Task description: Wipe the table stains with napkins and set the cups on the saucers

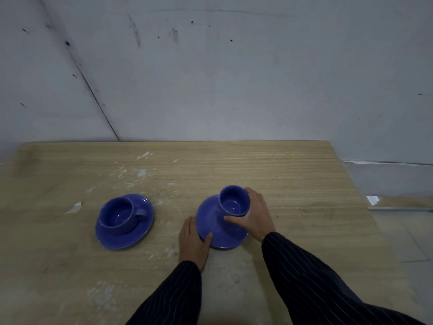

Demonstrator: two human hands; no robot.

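Note:
Two blue cups and two blue saucers are on a wooden table point(293, 174). The left cup point(117, 213) stands on the left saucer point(119, 238), its handle pointing right. My right hand point(254, 213) grips the right cup point(234, 202) from its right side, over the right saucer point(210, 221); whether the cup touches the saucer I cannot tell. My left hand point(193, 240) holds that saucer's near left rim, thumb on top. White stains point(140, 172) streak the table at the back left. No napkin is in view.
More pale smears point(100, 296) lie near the front left and between the saucers point(169, 250). A grey scuffed wall point(234, 78) stands right behind the table. The table's right edge drops off to a tiled floor point(403, 231).

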